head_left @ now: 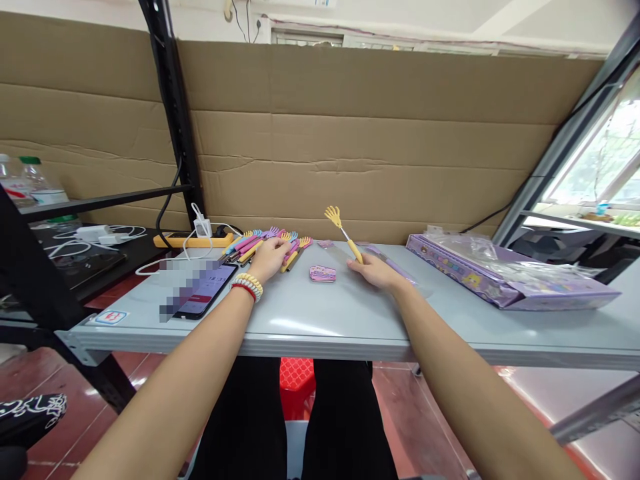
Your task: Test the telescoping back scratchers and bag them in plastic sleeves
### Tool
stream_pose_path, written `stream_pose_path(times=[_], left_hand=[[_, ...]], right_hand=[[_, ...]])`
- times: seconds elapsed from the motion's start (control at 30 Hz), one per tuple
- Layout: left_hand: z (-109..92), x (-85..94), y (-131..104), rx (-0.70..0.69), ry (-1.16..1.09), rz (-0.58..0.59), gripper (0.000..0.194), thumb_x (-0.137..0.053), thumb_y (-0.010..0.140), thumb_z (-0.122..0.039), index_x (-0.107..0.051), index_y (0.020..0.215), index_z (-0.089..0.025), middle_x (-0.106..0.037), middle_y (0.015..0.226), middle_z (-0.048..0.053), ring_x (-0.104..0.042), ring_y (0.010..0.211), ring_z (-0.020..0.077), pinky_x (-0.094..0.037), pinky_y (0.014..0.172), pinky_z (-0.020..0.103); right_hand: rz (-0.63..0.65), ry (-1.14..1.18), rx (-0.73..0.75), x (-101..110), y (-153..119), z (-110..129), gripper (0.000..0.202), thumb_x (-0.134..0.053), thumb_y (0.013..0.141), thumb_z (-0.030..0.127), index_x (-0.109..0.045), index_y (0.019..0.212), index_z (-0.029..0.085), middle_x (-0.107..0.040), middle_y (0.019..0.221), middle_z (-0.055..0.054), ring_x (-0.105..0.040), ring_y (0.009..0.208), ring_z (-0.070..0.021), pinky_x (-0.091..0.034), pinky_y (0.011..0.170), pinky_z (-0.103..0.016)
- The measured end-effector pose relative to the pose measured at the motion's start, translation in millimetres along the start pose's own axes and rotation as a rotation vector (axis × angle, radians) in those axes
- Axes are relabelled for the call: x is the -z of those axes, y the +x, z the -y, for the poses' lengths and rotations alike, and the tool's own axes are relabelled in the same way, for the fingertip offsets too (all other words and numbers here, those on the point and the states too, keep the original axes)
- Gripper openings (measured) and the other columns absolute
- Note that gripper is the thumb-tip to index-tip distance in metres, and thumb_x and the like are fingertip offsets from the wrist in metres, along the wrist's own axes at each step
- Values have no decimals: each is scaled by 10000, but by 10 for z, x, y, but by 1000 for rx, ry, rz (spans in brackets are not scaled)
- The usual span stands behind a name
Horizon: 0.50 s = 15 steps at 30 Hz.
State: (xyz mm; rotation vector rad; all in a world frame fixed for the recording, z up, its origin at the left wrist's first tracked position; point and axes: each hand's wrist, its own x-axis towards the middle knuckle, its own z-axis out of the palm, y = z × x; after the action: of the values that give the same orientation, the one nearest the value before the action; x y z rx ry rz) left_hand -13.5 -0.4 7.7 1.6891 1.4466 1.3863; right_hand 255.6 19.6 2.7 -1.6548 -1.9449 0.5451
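A yellow back scratcher point(355, 250) with a small hand-shaped head and a metal shaft is upright and tilted left, its handle gripped by my right hand point(373, 270). My left hand point(269, 259) lies over a pile of back scratchers point(251, 245) in pink, yellow, blue and purple, with its fingers curled onto them; the fingertips are partly hidden. Between my hands a small stack of purple printed cards point(323, 274) rests on the table. Behind my right hand lies a clear plastic sleeve with a purple strip point(393, 263).
An open purple printed box point(463, 280) with clear plastic bags stands at the right. A phone point(207, 291) lies on the grey table point(320, 327) at the left, near a yellow power strip point(193, 240) and white cables. Cardboard point(350, 140) walls the back; a black post point(173, 100) rises at the left.
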Motion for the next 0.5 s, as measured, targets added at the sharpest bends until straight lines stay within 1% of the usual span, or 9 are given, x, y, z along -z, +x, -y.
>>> stream_pose_path(times=[0.07, 0.17, 0.3, 0.37, 0.47, 0.5], left_hand=[[1, 1, 1, -10, 8, 13, 225, -526, 798, -353, -551, 661, -176, -526, 505, -12, -483, 476, 111, -333, 448, 218], [-11, 3, -12, -8, 18, 23, 226, -520, 797, -342, -523, 640, -180, -523, 505, -13, -459, 458, 101, -325, 446, 219], [-9, 4, -23, -12, 31, 30, 236, -513, 801, -336, -495, 620, -185, -525, 502, -16, -428, 438, 92, -315, 447, 223], [12, 1, -14, -29, 33, 29, 232, -525, 790, -342, -503, 621, -185, -521, 506, -17, -439, 452, 99, -318, 450, 227], [52, -4, 7, -62, 46, 30, 234, -531, 780, -350, -516, 617, -183, -514, 516, -16, -459, 479, 108, -332, 464, 234], [64, -5, 12, -70, 53, 32, 237, -526, 782, -351, -517, 615, -184, -514, 519, -15, -464, 486, 110, -337, 470, 237]], right_hand=[[44, -47, -46, 14, -2, 13, 410, -516, 797, 604, -529, 855, 199, -604, 785, -38, -533, 664, -172, -362, 571, -288], [25, -79, -78, 42, -23, 42, 429, -497, 802, 617, -524, 844, 192, -625, 808, -54, -553, 676, -179, -361, 567, -288], [-10, -68, -90, 76, -62, 78, 384, -510, 815, 567, -516, 819, 183, -649, 766, -69, -576, 659, -179, -371, 542, -280], [-9, 15, -86, 94, -66, 86, 340, -541, 812, 507, -535, 855, 169, -672, 817, -89, -608, 711, -186, -400, 553, -271], [-23, 249, -103, 127, -54, 80, 306, -556, 812, 415, -551, 950, 142, -676, 991, -145, -642, 864, -206, -465, 618, -263], [-36, 316, -97, 138, -52, 76, 288, -564, 805, 388, -553, 953, 142, -667, 1036, -156, -639, 916, -214, -482, 651, -267]])
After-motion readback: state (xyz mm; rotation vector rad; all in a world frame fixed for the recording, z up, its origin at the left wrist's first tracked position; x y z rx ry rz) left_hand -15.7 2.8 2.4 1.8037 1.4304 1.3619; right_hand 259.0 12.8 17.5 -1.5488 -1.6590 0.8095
